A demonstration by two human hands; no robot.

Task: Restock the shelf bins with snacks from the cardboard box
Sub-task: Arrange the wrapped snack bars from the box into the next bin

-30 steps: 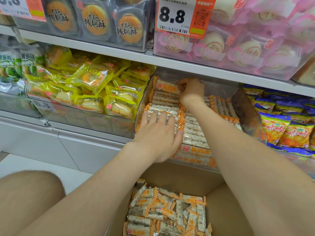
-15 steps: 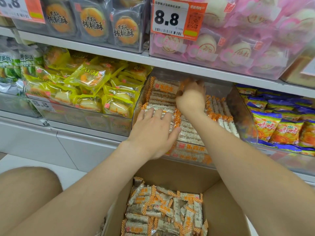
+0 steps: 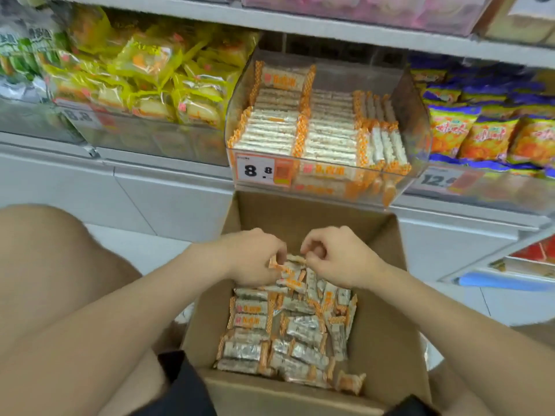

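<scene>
Snacks (image 3: pixel 288 325) lie loose in the cardboard box (image 3: pixel 381 295); our left hand (image 3: pixel 255 256) and right hand (image 3: pixel 339 259) each pinch some at its far edge. We should gather them aligned, so they slot flat into the shelf bin (image 3: pixel 417 121).

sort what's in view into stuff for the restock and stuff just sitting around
For the job: box, snacks in it, clear bin, left hand and right hand, both pinching snacks.
Lying about: yellow packs, orange bags, green packs, price tag.
</scene>
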